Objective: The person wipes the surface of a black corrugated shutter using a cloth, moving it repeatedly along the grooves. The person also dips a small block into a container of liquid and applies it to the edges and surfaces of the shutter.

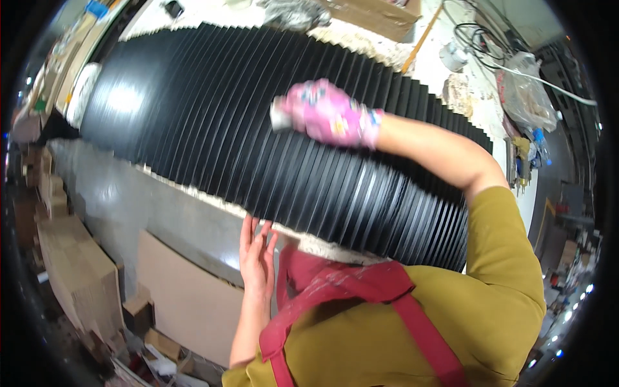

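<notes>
- Cardboard boxes crowd the grey floor beside a pale table.
- Across that table lies a long pleated black sheet, glossy along its ridges.
- Pink-gloved, the right hand rests mid-sheet, curled around a blurred white wad.
- Bare, the left hand is loosely open at the near edge, gripping nothing I can see; whether it touches, I can't tell.
- I'd guess it's light but unwieldy, springy across the folds, slick on top; best lifted with both hands, by the edges.
</notes>
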`<state>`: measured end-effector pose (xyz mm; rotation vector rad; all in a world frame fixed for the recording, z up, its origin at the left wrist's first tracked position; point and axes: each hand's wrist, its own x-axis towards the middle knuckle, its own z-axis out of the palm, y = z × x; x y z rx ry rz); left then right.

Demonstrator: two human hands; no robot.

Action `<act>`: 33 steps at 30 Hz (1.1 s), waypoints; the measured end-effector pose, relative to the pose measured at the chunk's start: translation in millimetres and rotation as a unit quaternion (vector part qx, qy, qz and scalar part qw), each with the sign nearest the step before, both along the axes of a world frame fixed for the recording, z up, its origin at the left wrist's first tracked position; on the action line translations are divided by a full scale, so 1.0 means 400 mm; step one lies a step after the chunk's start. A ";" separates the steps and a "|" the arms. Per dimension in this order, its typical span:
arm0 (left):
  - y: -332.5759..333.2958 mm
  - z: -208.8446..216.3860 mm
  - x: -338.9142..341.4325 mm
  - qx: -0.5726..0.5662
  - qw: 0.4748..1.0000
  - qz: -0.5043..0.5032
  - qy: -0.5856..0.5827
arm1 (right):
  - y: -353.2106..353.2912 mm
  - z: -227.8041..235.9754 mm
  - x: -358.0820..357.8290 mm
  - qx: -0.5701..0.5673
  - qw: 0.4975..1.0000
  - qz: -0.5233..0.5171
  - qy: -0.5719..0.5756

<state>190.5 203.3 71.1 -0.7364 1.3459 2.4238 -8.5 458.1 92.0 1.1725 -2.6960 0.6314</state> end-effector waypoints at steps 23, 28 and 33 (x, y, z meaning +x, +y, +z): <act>0.015 -0.013 0.052 0.062 0.996 -0.064 -0.023 | 0.247 0.006 -0.094 -0.132 0.915 -0.312 -0.221; 0.031 0.000 0.056 0.065 0.995 -0.067 -0.031 | 0.106 0.040 0.123 -0.015 0.998 0.039 -0.037; 0.060 0.010 0.069 0.066 0.993 -0.095 -0.038 | 0.344 -0.019 -0.146 -0.058 0.965 -0.182 0.183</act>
